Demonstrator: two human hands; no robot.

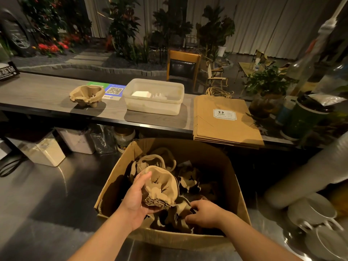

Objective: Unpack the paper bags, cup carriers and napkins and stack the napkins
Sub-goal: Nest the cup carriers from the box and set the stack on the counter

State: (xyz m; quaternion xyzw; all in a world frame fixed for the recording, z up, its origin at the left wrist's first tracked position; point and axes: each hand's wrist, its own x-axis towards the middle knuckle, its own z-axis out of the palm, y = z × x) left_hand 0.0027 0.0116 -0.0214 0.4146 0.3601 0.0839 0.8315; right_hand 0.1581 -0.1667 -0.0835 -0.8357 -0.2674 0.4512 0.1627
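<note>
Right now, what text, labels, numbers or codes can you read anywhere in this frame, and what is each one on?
"9.9": on the white label stuck to the top paper bag; the smaller print under it is too small to read.
QR code, no legible words: on the green and blue card on the counter.
White characters on the black sign at far left: cut off and blurred, unreadable.
Jar label under the counter: too small to read.

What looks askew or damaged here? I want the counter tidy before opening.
The stack of paper bags juts past the counter's front edge, over the cardboard box. The box's near-left corner is torn and ragged. The left hand holds a stack of cup carriers; nothing looks spilled.
</note>
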